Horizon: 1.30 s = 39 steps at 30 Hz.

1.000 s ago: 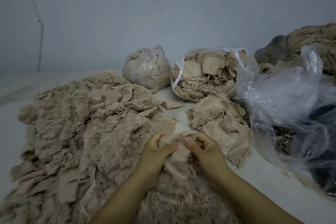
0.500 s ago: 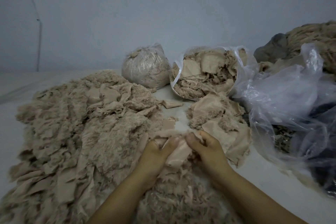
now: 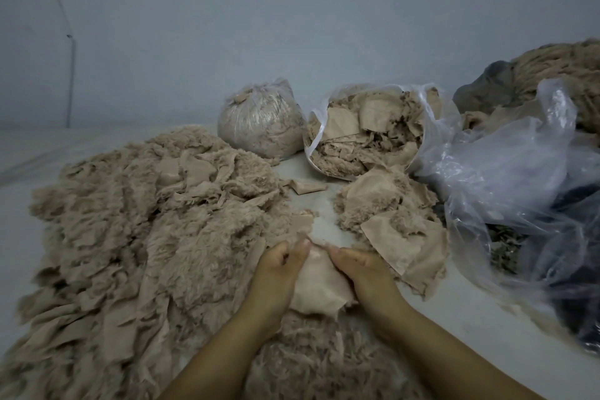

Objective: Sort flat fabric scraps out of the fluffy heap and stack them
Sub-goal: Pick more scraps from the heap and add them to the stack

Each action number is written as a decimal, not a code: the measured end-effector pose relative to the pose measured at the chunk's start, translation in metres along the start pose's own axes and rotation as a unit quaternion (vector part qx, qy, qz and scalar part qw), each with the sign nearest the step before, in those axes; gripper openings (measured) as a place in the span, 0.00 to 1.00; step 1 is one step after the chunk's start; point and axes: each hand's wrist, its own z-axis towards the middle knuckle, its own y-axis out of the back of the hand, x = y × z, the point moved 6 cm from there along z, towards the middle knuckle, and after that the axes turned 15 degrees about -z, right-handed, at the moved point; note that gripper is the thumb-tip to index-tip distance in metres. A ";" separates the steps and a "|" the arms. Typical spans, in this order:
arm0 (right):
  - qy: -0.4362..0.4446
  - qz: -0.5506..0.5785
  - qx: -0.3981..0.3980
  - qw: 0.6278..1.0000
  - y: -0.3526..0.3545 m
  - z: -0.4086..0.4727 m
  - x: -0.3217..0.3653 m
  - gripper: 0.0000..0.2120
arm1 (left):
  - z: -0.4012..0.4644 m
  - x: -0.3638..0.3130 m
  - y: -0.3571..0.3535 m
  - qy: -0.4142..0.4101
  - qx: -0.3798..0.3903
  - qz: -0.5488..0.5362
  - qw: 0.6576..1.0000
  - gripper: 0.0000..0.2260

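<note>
Fluffy heap [image 3: 136,237] left; smaller scrap stack [image 3: 393,224] right of it. Behind: tied bag [image 3: 259,122], open bag [image 3: 373,133] beside it. Loose plastic [image 3: 506,178] far right, contents unclear.

Tied clear bag [image 3: 261,127] stuffed with beige fluff, far centre, on the pale worktop [image 3: 454,318]. Just right of it an open plastic bag [image 3: 431,127] – tipped toward the viewer. Crumpled clear plastic sheeting [image 3: 506,178] on the right, over dark material [image 3: 578,302]. Far right, a brown fuzzy mound [image 3: 565,75] beside a grey lump [image 3: 487,84]. Pale blue-grey wall [image 3: 227,26] behind – thin cable [image 3: 71,75] at left.
</note>
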 end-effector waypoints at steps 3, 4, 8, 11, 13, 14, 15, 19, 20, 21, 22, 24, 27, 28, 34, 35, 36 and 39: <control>0.001 -0.039 -0.028 0.999 0.003 0.000 0.003 0.19 | 0.000 -0.002 0.001 -0.011 -0.002 0.020 1.000 0.19; 0.018 -0.068 -0.031 0.997 0.003 -0.001 0.006 0.18 | 0.000 -0.001 -0.001 -0.005 0.010 0.029 1.000 0.20; 0.069 -0.144 -0.033 0.987 0.001 -0.001 0.013 0.12 | -0.004 0.001 -0.007 -0.003 0.053 0.090 0.995 0.20; 0.068 -0.186 -0.077 0.977 0.005 0.002 0.014 0.16 | -0.003 -0.002 -0.008 -0.033 0.049 0.122 0.991 0.18; 0.057 -0.207 -0.093 0.972 0.006 0.003 0.011 0.17 | -0.002 -0.004 -0.007 -0.061 0.039 0.129 0.989 0.16; 0.050 -0.209 -0.099 0.972 0.006 0.003 0.009 0.18 | 0.000 -0.003 -0.007 -0.065 0.033 0.136 0.988 0.16; 0.044 -0.197 -0.107 0.973 0.007 0.003 0.008 0.18 | 0.001 -0.001 -0.005 -0.063 0.024 0.141 0.988 0.16; 0.032 -0.148 -0.070 0.986 0.006 0.000 0.009 0.17 | 0.000 0.000 -0.004 -0.053 0.021 0.146 0.988 0.13; 0.040 -0.161 -0.051 0.985 0.003 0.000 0.011 0.15 | 0.000 0.003 -0.004 -0.038 0.024 0.139 0.989 0.15; 0.053 -0.177 -0.035 0.982 0.000 -0.001 0.012 0.13 | -0.001 0.004 -0.003 -0.025 0.024 0.130 0.991 0.16; 0.066 -0.189 -0.026 0.979 -0.003 0.000 0.013 0.13 | -0.002 0.004 -0.004 -0.017 0.029 0.115 0.993 0.16; 0.074 -0.203 -0.022 0.976 -0.003 0.000 0.013 0.14 | -0.004 -0.001 -0.010 -0.033 0.064 0.123 0.990 0.13; 0.093 -0.233 -0.010 0.968 -0.002 0.000 0.018 0.12 | -0.004 -0.009 -0.010 -0.092 0.058 0.162 0.981 0.13; 0.100 -0.238 -0.007 0.966 -0.002 0.000 0.019 0.12 | -0.004 -0.010 -0.008 -0.096 0.043 0.152 0.983 0.13; 0.101 -0.178 -0.041 0.978 -0.001 0.000 0.023 0.14 | -0.003 -0.010 -0.003 -0.051 -0.032 0.035 0.998 0.13; 0.098 -0.172 -0.044 0.979 -0.001 0.000 0.022 0.14 | -0.002 -0.008 -0.003 -0.043 -0.038 0.019 0.998 0.15; 0.096 -0.167 -0.046 0.980 -0.001 0.000 0.022 0.14 | -0.002 -0.007 -0.002 -0.035 -0.044 0.006 0.998 0.17; 0.093 -0.161 -0.047 0.982 -0.004 -0.002 0.023 0.14 | -0.002 -0.006 -0.001 -0.030 -0.075 -0.009 0.997 0.17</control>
